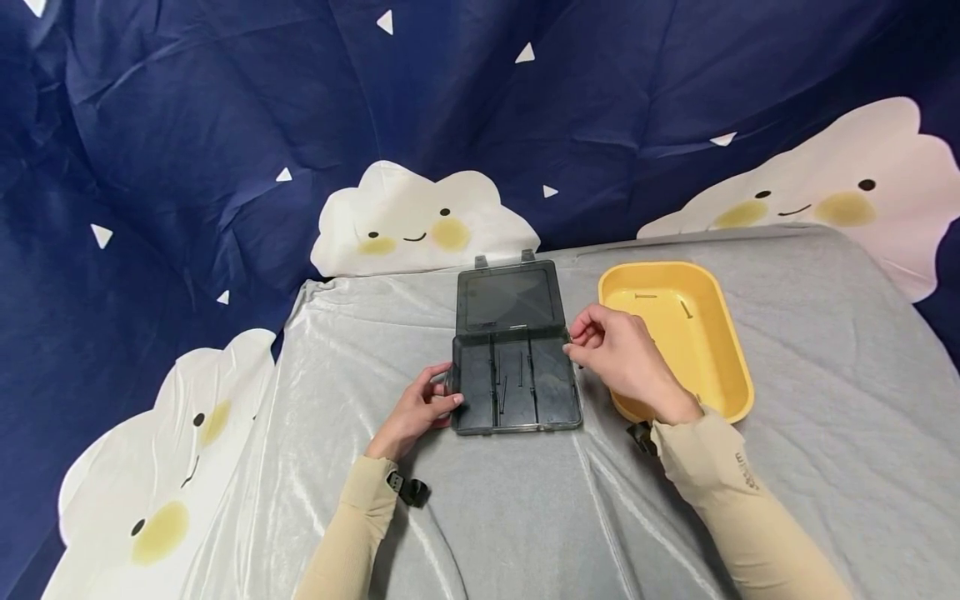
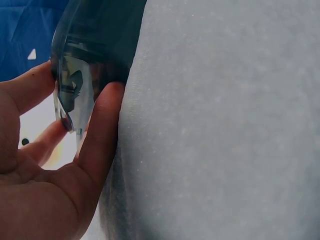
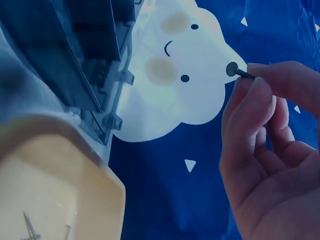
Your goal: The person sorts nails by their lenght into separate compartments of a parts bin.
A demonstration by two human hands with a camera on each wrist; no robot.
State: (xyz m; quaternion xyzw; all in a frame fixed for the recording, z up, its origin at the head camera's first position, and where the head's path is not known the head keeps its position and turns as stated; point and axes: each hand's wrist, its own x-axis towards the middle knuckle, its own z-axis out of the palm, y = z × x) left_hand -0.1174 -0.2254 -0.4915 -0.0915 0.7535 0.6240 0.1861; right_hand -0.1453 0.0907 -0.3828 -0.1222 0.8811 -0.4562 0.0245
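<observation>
A dark translucent organizer box (image 1: 474, 392) lies with its lid (image 1: 510, 298) raised at the back. My left hand (image 1: 417, 408) grips its left side, thumb at the rim; in the left wrist view that hand (image 2: 65, 190) has its fingers spread around the box's edge (image 2: 95, 35). Between thumb and forefinger, my right hand (image 3: 270, 145) pinches a nail (image 3: 235, 70), flat head outward. In the head view the right hand (image 1: 626, 350) is beside the box's right edge, and the pinched nail is mostly hidden. Several nails (image 1: 504, 395) lie in the middle compartment.
To the right stands a yellow tub (image 1: 731, 350) with several nails (image 1: 686, 309) scattered in it, partly behind the right forearm. Grey cloth (image 1: 360, 333) covers the table. A dark blue curtain (image 1: 225, 100) with cloud prints hangs behind.
</observation>
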